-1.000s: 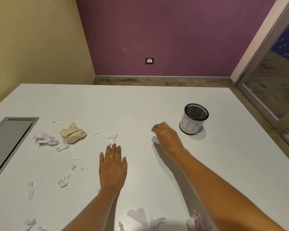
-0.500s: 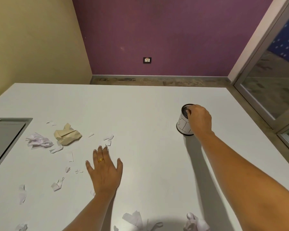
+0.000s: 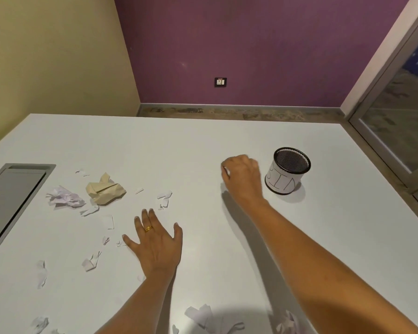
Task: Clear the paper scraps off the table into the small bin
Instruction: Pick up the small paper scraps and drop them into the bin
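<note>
Small bin (image 3: 288,171), black mesh with a white paper band, stands upright on the white table (image 3: 203,141), far right of centre. Right hand (image 3: 242,175) sits just left of it, close but apart, fingers curled downward; a sliver of white shows at the fingertips (image 3: 226,170), possibly a scrap, though whether the hand holds anything I cannot tell. Left hand (image 3: 157,242) lies flat on the table, fingers spread wide, empty, gold ring (image 3: 148,229) on one finger. The relation that matters: nearly all the scraps lie on the left side, well apart from the bin, so each piece has to cross the table rightward. Left hand is the nearer to that litter. Small white bits (image 3: 164,198) lie just beyond its fingertips. A crumpled tan ball (image 3: 105,190) and a crumpled white wad (image 3: 64,197) sit further left, side by side. Loose flakes (image 3: 91,261) trail down toward the near-left edge. More crumpled pieces (image 3: 200,317) lie at the near edge between the forearms, closer to the right arm. A grey recessed panel (image 3: 12,198) is set into the table's left side. Room: purple back wall with a wall socket (image 3: 220,82), yellow wall to the left, a glass door (image 3: 401,112) to the right. Judged early in the job; most paper remains.
</note>
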